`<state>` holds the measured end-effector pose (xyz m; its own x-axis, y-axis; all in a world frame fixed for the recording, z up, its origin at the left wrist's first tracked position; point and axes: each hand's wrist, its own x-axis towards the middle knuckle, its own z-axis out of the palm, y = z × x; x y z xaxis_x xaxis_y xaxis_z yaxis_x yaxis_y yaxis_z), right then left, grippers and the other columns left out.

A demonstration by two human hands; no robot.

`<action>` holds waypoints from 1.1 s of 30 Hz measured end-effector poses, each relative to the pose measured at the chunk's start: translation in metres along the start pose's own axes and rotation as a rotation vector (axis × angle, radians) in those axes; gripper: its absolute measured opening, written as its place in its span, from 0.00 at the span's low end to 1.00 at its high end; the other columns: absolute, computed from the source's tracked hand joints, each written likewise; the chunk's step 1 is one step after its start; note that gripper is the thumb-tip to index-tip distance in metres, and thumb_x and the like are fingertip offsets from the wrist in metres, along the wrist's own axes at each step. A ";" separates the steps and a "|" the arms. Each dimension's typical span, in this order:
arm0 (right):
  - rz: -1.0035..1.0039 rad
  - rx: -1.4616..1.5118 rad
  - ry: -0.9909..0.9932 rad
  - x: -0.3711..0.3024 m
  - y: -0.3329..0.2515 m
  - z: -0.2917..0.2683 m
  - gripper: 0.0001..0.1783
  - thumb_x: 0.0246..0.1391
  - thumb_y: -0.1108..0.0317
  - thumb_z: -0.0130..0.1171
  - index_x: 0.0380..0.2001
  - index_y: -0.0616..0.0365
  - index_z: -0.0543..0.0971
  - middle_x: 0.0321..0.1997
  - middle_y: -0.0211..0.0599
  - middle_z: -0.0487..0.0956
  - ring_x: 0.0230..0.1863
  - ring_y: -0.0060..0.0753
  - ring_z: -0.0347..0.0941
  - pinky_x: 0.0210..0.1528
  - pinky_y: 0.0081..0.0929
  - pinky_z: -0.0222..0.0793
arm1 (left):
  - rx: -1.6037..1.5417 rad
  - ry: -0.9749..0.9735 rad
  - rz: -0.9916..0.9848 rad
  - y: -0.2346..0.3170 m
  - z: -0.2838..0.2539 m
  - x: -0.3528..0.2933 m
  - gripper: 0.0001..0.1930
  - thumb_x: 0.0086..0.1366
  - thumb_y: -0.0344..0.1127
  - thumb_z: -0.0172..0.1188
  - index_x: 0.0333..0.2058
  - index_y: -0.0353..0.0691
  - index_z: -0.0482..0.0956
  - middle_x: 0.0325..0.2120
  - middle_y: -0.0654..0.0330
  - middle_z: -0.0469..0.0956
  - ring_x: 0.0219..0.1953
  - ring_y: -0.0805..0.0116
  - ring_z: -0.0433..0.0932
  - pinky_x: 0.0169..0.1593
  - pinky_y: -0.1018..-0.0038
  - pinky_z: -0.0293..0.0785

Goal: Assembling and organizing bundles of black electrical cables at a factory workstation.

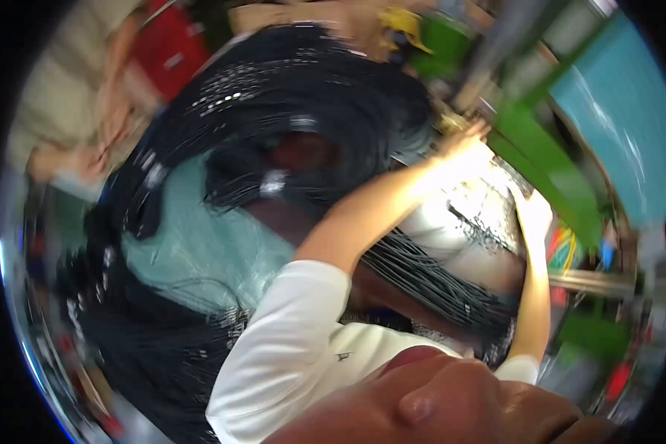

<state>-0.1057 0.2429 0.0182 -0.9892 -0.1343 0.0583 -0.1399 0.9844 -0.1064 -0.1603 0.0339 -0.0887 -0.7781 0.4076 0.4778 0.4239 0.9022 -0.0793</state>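
Both arms reach into the right half of the frame, straight into a blaze of white light! The left hand [466, 148] stretches out at the upper right, fingers pointing toward the frame's top right corner, and the glare washes it out so badly that I can't tell whether it grips anything. Across from it, a little lower and farther right, the right hand [533, 211] sits at the edge of the same bright patch, blurred too, and its hold can't be told either.

Between and below those hands, here's the bundle of dark wires [436, 277], running slantwise from the middle of the frame down toward the lower right, its strands roughly side by side. Thin dark strands [488, 229] lie tangled in the lit area, just beside the right hand.

Look left, and it's black cable everywhere! A huge coil [333, 81] sweeps over the upper middle, a smaller tied loop [237, 177] sits inside its curve, and another heap [155, 340] fills the lower left, with the greenish tabletop [207, 237] showing between them.

At the upper left, a co-worker in beige has their hands [100, 152] close together, near a red container [174, 48]. Over on the right, a green beam [547, 170] slants down past the right hand.
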 end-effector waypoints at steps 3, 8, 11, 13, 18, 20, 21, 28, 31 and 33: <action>-0.098 0.122 0.190 0.009 0.024 0.016 0.36 0.46 0.38 0.59 0.46 0.60 0.76 0.42 0.54 0.78 0.42 0.54 0.75 0.47 0.41 0.70 | -0.767 0.138 -0.267 0.005 -0.069 -0.006 0.22 0.55 0.47 0.61 0.46 0.41 0.76 0.45 0.48 0.74 0.50 0.52 0.71 0.53 0.62 0.70; -0.179 0.178 0.246 0.011 0.041 0.014 0.31 0.46 0.36 0.58 0.44 0.48 0.79 0.35 0.41 0.81 0.37 0.44 0.78 0.41 0.39 0.73 | -0.379 -0.061 -0.270 0.017 -0.071 0.008 0.34 0.48 0.64 0.64 0.44 0.41 0.77 0.35 0.50 0.79 0.35 0.50 0.79 0.39 0.58 0.76; -0.152 0.182 0.196 0.012 0.042 0.014 0.31 0.46 0.37 0.59 0.43 0.50 0.79 0.34 0.42 0.81 0.37 0.45 0.78 0.39 0.39 0.73 | -0.297 0.174 -0.199 0.012 -0.052 0.004 0.34 0.48 0.64 0.64 0.43 0.42 0.77 0.33 0.51 0.79 0.35 0.51 0.79 0.37 0.59 0.76; -0.120 0.233 0.137 0.010 0.046 0.018 0.31 0.45 0.38 0.60 0.43 0.51 0.79 0.34 0.43 0.81 0.37 0.45 0.78 0.40 0.40 0.73 | -0.274 0.170 -0.201 0.018 -0.051 0.003 0.33 0.48 0.65 0.64 0.42 0.42 0.78 0.32 0.52 0.79 0.33 0.51 0.79 0.37 0.59 0.76; -0.192 0.145 0.296 0.012 0.047 0.036 0.32 0.44 0.37 0.61 0.42 0.52 0.79 0.35 0.44 0.80 0.38 0.45 0.78 0.42 0.39 0.74 | -0.353 0.132 -0.202 0.013 -0.052 -0.005 0.36 0.45 0.65 0.66 0.42 0.39 0.78 0.31 0.48 0.80 0.34 0.48 0.80 0.40 0.58 0.77; -0.155 0.175 0.190 0.007 0.041 0.025 0.30 0.45 0.38 0.60 0.40 0.53 0.80 0.35 0.42 0.80 0.38 0.43 0.78 0.42 0.37 0.75 | -0.303 0.214 -0.181 0.012 -0.051 -0.006 0.33 0.46 0.64 0.67 0.38 0.38 0.80 0.29 0.51 0.80 0.30 0.55 0.80 0.34 0.63 0.77; -0.150 0.175 0.189 0.008 0.042 0.025 0.30 0.45 0.38 0.60 0.40 0.53 0.80 0.35 0.42 0.80 0.38 0.43 0.78 0.42 0.37 0.75 | -0.313 0.240 -0.177 0.014 -0.051 -0.006 0.33 0.46 0.64 0.67 0.37 0.38 0.80 0.29 0.51 0.80 0.30 0.55 0.80 0.35 0.64 0.77; -0.297 0.045 0.384 0.006 0.051 0.037 0.20 0.49 0.49 0.59 0.38 0.52 0.81 0.30 0.38 0.80 0.31 0.40 0.78 0.35 0.35 0.76 | -0.306 0.263 -0.114 0.013 -0.047 -0.004 0.27 0.50 0.60 0.67 0.36 0.39 0.81 0.28 0.53 0.80 0.29 0.56 0.80 0.33 0.65 0.76; -0.300 0.005 0.385 0.006 0.047 0.035 0.18 0.50 0.52 0.58 0.38 0.53 0.80 0.31 0.38 0.80 0.33 0.40 0.77 0.36 0.35 0.75 | -0.263 0.285 -0.063 0.013 -0.049 -0.005 0.24 0.52 0.57 0.66 0.34 0.41 0.82 0.24 0.56 0.80 0.25 0.58 0.79 0.31 0.66 0.75; -0.230 0.020 0.293 0.006 0.045 0.031 0.17 0.51 0.53 0.57 0.38 0.54 0.80 0.32 0.39 0.80 0.36 0.40 0.77 0.39 0.34 0.74 | -0.228 0.308 -0.025 0.015 -0.055 -0.003 0.22 0.52 0.57 0.66 0.32 0.43 0.83 0.21 0.59 0.78 0.22 0.61 0.77 0.29 0.67 0.74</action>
<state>-0.1191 0.2833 -0.0173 -0.8780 -0.3108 0.3641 -0.3608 0.9295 -0.0766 -0.1265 0.0382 -0.0435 -0.6290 0.2928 0.7202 0.5256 0.8427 0.1164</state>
